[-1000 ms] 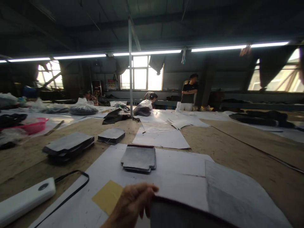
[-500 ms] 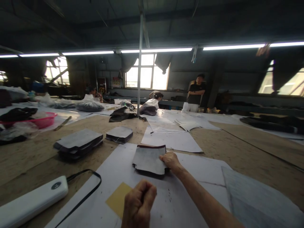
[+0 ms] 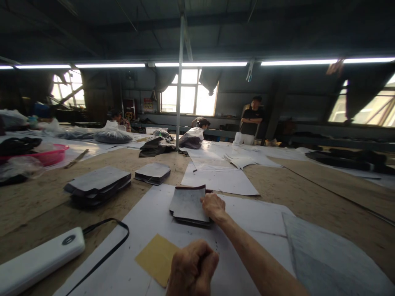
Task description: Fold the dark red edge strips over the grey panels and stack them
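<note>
A small stack of grey fabric pieces (image 3: 188,203) with a dark red back edge lies on white paper. My right hand (image 3: 213,206) has its fingers closed on the stack's right edge. Nearer to me, my left hand (image 3: 194,265) is closed with thumb against fingers, over the right corner of a yellow card (image 3: 156,259); anything between its fingertips is too small to make out. Two more stacks of grey pieces, a large one (image 3: 98,183) and a small one (image 3: 152,172), sit to the left on the brown table.
A white device (image 3: 43,261) with a black strap lies at the lower left. Grey sheet material (image 3: 333,250) is at the lower right. A pink basin (image 3: 54,155) stands far left. A metal pole (image 3: 179,82) rises beyond the stacks. People are across the table.
My right hand has shifted slightly left along the stack's edge, fingers more curled. My left hand has moved right, uncovering more of the yellow card. The view has turned slightly.
</note>
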Demonstrator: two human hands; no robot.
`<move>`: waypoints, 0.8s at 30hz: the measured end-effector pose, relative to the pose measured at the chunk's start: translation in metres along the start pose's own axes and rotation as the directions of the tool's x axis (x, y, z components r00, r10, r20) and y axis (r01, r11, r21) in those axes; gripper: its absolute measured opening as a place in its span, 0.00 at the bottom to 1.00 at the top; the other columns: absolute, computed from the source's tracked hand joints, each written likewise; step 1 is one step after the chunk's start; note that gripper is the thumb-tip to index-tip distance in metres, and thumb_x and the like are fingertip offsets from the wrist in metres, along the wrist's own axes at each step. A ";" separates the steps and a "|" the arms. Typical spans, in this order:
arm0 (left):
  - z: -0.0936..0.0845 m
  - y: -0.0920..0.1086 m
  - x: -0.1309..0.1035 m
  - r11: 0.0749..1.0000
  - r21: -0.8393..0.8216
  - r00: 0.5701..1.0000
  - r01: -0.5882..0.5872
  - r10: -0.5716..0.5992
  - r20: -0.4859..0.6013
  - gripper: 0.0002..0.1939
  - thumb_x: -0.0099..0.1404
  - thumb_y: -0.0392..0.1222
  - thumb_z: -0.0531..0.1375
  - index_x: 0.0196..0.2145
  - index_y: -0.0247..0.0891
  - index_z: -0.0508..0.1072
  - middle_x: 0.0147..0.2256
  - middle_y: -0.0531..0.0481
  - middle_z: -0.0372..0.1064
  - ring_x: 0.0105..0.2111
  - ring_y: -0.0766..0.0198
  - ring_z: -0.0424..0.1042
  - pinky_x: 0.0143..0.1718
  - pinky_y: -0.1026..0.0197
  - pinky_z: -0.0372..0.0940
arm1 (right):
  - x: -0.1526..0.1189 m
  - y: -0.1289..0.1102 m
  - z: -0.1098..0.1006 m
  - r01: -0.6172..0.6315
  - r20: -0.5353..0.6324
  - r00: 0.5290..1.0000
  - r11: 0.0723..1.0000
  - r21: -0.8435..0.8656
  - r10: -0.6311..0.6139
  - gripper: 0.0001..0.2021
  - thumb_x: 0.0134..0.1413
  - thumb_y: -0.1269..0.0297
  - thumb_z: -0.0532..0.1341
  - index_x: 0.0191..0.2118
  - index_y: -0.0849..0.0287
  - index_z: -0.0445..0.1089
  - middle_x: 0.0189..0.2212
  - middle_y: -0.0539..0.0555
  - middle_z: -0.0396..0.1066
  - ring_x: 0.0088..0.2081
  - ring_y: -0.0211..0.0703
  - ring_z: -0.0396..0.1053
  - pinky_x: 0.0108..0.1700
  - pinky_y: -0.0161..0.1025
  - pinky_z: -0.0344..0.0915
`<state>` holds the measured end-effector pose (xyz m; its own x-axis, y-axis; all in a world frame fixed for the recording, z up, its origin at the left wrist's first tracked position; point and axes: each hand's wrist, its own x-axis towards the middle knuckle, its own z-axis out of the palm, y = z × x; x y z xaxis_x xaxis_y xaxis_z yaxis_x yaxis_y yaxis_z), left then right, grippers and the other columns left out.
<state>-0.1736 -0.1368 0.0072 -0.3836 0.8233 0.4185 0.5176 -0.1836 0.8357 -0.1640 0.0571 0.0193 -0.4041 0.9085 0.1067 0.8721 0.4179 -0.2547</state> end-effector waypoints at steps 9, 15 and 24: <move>-0.001 -0.013 0.000 0.995 0.100 0.998 -0.011 0.004 0.068 0.16 0.59 0.44 0.54 0.17 0.37 0.60 0.17 0.54 0.58 0.19 0.68 0.59 0.23 0.67 0.51 | -0.024 -0.021 -0.030 0.071 0.040 0.997 0.985 -0.154 -0.066 0.15 0.57 0.61 0.57 0.47 0.64 0.63 0.45 0.58 0.64 0.42 0.44 0.66 0.43 0.46 0.65; -0.005 -0.021 0.000 0.985 0.169 0.997 0.034 -0.045 0.064 0.14 0.55 0.53 0.56 0.22 0.41 0.68 0.19 0.54 0.64 0.21 0.64 0.64 0.25 0.65 0.55 | -0.086 0.021 -0.049 0.188 0.041 0.982 0.971 -0.151 -0.183 0.14 0.57 0.60 0.56 0.46 0.63 0.64 0.43 0.56 0.65 0.42 0.43 0.66 0.43 0.47 0.64; -0.010 -0.041 0.015 0.912 0.391 0.991 0.121 -0.085 -0.108 0.23 0.51 0.54 0.55 0.43 0.43 0.71 0.46 0.49 0.62 0.41 0.54 0.67 0.40 0.56 0.62 | -0.190 0.098 -0.057 0.172 0.073 0.980 0.975 0.138 -0.183 0.06 0.49 0.72 0.58 0.34 0.63 0.70 0.34 0.56 0.70 0.37 0.41 0.67 0.40 0.36 0.61</move>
<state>-0.2086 -0.1220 -0.0175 -0.5064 0.7732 0.3817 0.7248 0.1419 0.6741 0.0139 -0.0743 0.0293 -0.5756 0.8137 0.0814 0.7433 0.5621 -0.3628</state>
